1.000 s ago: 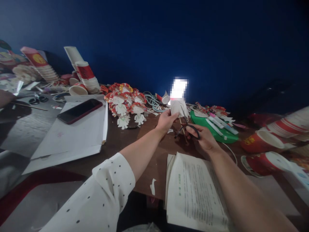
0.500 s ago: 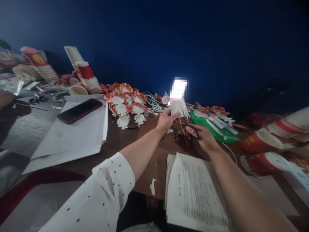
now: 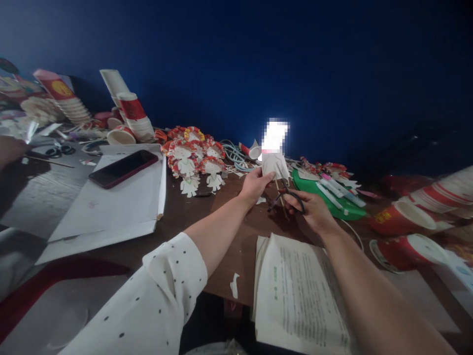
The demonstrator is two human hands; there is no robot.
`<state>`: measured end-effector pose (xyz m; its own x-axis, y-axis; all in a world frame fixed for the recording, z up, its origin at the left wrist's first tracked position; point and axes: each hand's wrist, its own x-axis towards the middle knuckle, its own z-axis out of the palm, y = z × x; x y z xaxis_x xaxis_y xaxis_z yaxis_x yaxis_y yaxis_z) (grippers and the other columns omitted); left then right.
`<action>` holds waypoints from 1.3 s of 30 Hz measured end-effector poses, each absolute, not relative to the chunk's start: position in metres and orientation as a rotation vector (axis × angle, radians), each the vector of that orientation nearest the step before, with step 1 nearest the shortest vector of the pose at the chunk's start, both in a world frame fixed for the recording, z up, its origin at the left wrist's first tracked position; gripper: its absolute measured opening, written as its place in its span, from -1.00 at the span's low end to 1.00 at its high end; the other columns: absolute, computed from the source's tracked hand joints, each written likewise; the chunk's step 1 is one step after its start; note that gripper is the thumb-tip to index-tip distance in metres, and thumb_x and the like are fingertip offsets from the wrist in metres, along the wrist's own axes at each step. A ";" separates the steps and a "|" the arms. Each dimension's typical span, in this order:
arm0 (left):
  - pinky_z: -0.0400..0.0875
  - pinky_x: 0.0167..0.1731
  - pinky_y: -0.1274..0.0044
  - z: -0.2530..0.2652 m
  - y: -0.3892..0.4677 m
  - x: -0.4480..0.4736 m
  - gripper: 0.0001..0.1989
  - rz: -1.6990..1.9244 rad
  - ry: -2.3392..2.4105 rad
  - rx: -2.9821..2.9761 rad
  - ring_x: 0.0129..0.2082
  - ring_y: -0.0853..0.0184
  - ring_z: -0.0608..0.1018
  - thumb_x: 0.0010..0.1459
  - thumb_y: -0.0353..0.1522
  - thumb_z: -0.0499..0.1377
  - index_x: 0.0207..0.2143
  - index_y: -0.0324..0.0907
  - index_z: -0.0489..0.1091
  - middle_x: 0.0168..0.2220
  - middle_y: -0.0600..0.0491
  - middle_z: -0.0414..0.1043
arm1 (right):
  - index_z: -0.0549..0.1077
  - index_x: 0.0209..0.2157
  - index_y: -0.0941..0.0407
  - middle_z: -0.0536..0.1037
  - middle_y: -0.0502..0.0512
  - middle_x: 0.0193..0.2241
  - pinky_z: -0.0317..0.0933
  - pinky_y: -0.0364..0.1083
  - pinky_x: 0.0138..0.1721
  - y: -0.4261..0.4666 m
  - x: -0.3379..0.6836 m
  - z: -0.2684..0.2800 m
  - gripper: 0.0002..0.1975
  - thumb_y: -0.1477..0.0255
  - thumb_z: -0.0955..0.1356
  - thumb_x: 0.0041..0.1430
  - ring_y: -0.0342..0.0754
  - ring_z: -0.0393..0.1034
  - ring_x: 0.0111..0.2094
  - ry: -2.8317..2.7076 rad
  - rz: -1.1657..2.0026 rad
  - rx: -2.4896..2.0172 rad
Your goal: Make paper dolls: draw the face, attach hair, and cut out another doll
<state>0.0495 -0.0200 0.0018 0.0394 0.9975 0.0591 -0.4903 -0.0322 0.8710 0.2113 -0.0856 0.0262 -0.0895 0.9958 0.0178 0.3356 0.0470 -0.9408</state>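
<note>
My left hand (image 3: 255, 185) pinches the lower left edge of a white paper cutout (image 3: 273, 165), held up over the table. A bright pixelated patch covers what is above the cutout. My right hand (image 3: 308, 209) has its fingers in the dark handles of a pair of scissors (image 3: 284, 190), whose blades point up against the cutout's right part. A thin stick (image 3: 278, 190) runs down from the cutout towards my right hand; whether those fingers touch it I cannot tell. Left of my hands lie several finished-looking paper dolls (image 3: 186, 158) with red frilled tops.
A green case (image 3: 345, 213) with pens lies right of my hands. Nearer stands an open booklet (image 3: 295, 296). At left, a phone (image 3: 123, 169) rests on a white box (image 3: 107, 214), with stacked paper cups (image 3: 135, 118) behind. More red cups (image 3: 404, 219) lie at right. Another person's hand (image 3: 11, 150) shows far left.
Hardly anything differs. The view has shifted very slightly, and my hands keep their hold on the cutout and the scissors.
</note>
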 end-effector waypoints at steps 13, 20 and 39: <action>0.29 -0.47 0.63 0.005 -0.022 0.049 -0.82 1.385 0.748 0.801 -0.54 0.50 0.42 -0.05 -0.40 0.35 -0.36 -0.26 0.46 -0.50 0.11 0.45 | 0.62 -0.11 0.13 0.45 0.01 -0.57 0.22 -0.15 -0.56 -0.088 0.207 0.033 -0.51 0.08 0.45 0.01 -0.16 0.26 -0.59 -1.615 0.996 -1.422; 0.29 -0.47 0.64 0.002 -0.022 0.051 -0.81 1.369 0.736 0.836 -0.54 0.50 0.41 -0.03 -0.39 0.33 -0.33 -0.27 0.46 -0.49 0.12 0.45 | 0.61 -0.11 0.10 0.46 0.01 -0.59 0.24 -0.13 -0.58 -0.090 0.206 0.031 -0.46 0.04 0.48 -0.05 -0.12 0.29 -0.58 -1.511 1.092 -1.451; 0.30 -0.46 0.62 0.004 -0.026 0.053 -0.79 1.351 0.744 0.829 -0.53 0.48 0.43 -0.03 -0.38 0.33 -0.31 -0.28 0.47 -0.49 0.10 0.46 | 0.62 -0.11 0.12 0.44 0.01 -0.62 0.19 -0.12 -0.57 -0.088 0.205 0.031 -0.47 0.04 0.46 -0.02 -0.13 0.26 -0.60 -1.553 1.018 -1.459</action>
<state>0.0529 -0.0257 0.0038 0.0846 0.9963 0.0128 -0.5217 0.0333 0.8525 0.2050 -0.0881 0.0310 -0.0575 0.9983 0.0064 0.3919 0.0285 -0.9196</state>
